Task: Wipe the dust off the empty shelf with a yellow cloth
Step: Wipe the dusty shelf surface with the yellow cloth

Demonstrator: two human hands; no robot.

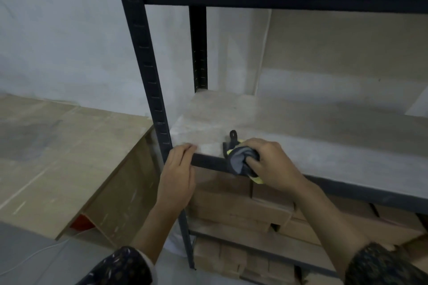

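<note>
While the left hand (177,176) hooks its fingers over the shelf (312,127) rail, the right hand (271,164) closes round the bunched cloth (240,159) at the front edge, which looks soft, light and best gripped as a wad.

Pale dusty grey on the shelf board (301,132); black on the metal frame (148,71). Grey with yellow edging on the cloth (240,159). Dark, light-speckled print on the sleeves (379,266). Brown cardboard boxes (231,206) below.
</note>
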